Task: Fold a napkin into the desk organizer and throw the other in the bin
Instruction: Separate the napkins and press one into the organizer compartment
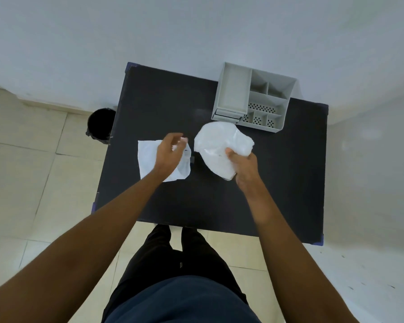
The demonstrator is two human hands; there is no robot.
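Napkins both out: right hand [244,165] grips one napkin [216,148], left hand [170,151] loose above the other napkin [147,159]; organizer [252,99] and bin [100,124] unused.

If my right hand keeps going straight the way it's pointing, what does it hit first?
The right hand, gripping a crumpled napkin, points up the table and slightly left. Carried straight on, the napkin would probably meet the near edge of the grey desk organizer first, though height above the table is unclear.

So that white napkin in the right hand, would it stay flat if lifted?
Probably not. The napkin already bulges and creases in the right hand, so it looks floppy. It seems light, held by one edge. It would likely droop, not slide stiffly.
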